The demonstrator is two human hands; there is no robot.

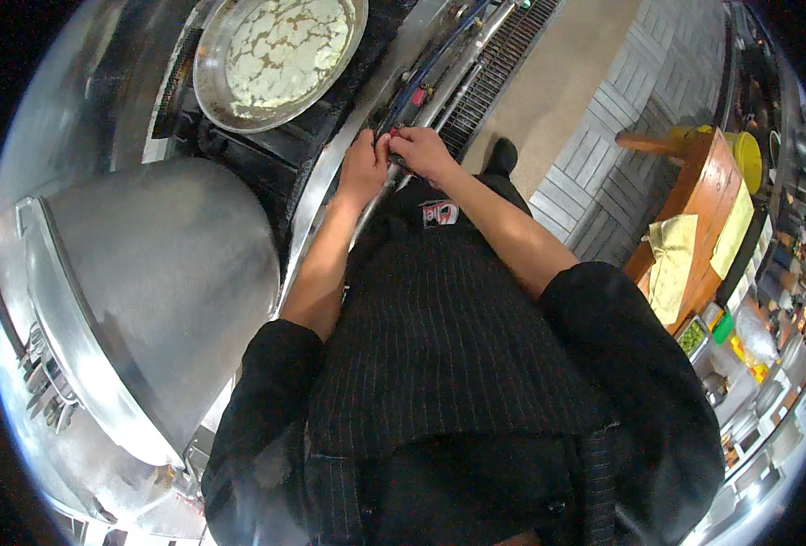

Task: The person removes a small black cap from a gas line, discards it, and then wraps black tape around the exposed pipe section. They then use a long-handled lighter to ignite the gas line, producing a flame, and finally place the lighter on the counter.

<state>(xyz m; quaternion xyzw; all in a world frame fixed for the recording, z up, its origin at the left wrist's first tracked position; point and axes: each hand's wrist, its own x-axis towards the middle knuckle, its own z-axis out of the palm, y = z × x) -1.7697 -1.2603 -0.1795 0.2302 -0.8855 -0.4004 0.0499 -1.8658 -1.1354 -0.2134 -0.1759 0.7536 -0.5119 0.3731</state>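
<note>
1. Small red knob (391, 134) on the stove's front edge (330, 173), set among pipes and valve fittings; only a sliver of red visible between the fingers, shape too hidden to tell.
2. Second red fitting (418, 96) just up the same rail, untouched.
3. Left hand (363, 166) laid on the steel front rail, knuckles up, fingertips curled in toward the red knob and touching it; forearm bare, running down to a black sleeve at the lower left.
4. Right hand (423, 150) meeting the left at the same spot, fingers bent and pressed together around the knob; whether pinching it or only resting on it, cannot tell. Bare forearm angled down and right to a black sleeve.
5. Both hands close, thumbs nearly touching, directly above a dark pinstriped apron (439, 337).
6. Wide shallow metal pan (280, 55) on the burner beyond the hands, holding a pale, cracked, foamy layer.
7. Large domed steel lid (162, 291) to the left, well apart from the hands.
8. Round wooden chopping block (703, 196) to the right with yellow cloths (674, 264) draped over it, across a tiled floor (603, 146).
</note>
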